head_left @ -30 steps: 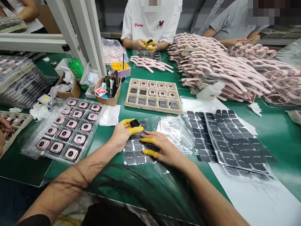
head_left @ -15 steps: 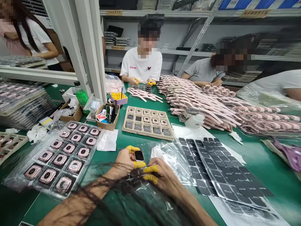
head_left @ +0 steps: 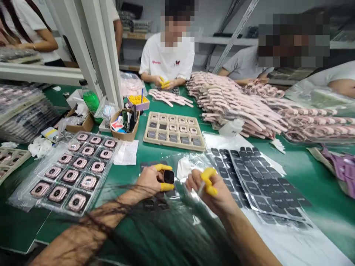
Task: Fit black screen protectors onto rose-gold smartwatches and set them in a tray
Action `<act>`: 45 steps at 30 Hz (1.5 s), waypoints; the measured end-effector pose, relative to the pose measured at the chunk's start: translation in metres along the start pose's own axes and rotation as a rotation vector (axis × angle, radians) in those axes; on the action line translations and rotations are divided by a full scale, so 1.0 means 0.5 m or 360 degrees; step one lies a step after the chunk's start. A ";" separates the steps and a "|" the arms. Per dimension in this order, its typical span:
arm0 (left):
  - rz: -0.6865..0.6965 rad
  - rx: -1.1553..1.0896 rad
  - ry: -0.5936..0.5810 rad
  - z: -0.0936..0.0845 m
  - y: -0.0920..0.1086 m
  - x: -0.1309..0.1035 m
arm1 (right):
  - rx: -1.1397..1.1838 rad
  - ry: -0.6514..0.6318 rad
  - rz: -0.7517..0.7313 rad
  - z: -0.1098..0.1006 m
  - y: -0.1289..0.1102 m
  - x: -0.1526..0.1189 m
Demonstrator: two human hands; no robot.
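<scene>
My left hand (head_left: 147,181), with yellow finger covers on thumb and forefinger, grips a smartwatch face (head_left: 169,177) by its edges. The watch has a dark screen in a light frame, and the screen faces up and right. To its right, my right hand (head_left: 212,187) is raised a little above the table, its covered fingers pinched. A thin whitish, see-through bit shows at those fingertips, too small to name. Below the hands lie dark square stickers (head_left: 152,204) and clear plastic film. Loose dark hair hangs across my left forearm.
A beige tray (head_left: 174,146) holds watch pieces and dark squares. At left is a clear tray (head_left: 98,180) of pink watch cases. Sheets of black stickers (head_left: 256,173) lie at right. Pink straps (head_left: 222,99) are piled behind. A co-worker in a white shirt (head_left: 168,59) sits opposite.
My right hand has drawn apart from the left, to the right and up, its fingers now curled. The watch has turned slightly in my left hand. The co-worker's hands opposite have come together.
</scene>
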State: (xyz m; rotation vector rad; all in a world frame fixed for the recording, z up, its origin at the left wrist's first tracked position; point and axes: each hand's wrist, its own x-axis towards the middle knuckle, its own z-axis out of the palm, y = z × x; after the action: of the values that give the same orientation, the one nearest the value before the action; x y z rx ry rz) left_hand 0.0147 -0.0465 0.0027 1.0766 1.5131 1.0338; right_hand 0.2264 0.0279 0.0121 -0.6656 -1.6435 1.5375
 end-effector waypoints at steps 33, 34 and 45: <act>0.0341 0.0717 -0.0113 0.007 0.013 -0.006 | -0.0059 0.0403 0.0771 0.071 0.034 -0.001; 0.0341 0.0706 -0.0103 0.007 0.013 -0.007 | -0.0084 0.0395 0.0748 0.072 0.035 -0.002; 0.0035 0.0055 -0.0135 -0.002 0.004 -0.002 | -0.1416 -0.0287 -0.0703 0.005 0.051 -0.009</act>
State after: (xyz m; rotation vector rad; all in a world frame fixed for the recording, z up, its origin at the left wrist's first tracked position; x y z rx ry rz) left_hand 0.0144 -0.0472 0.0050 1.1494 1.4585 0.9685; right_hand 0.2234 0.0262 -0.0135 -0.5443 -2.4206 0.5157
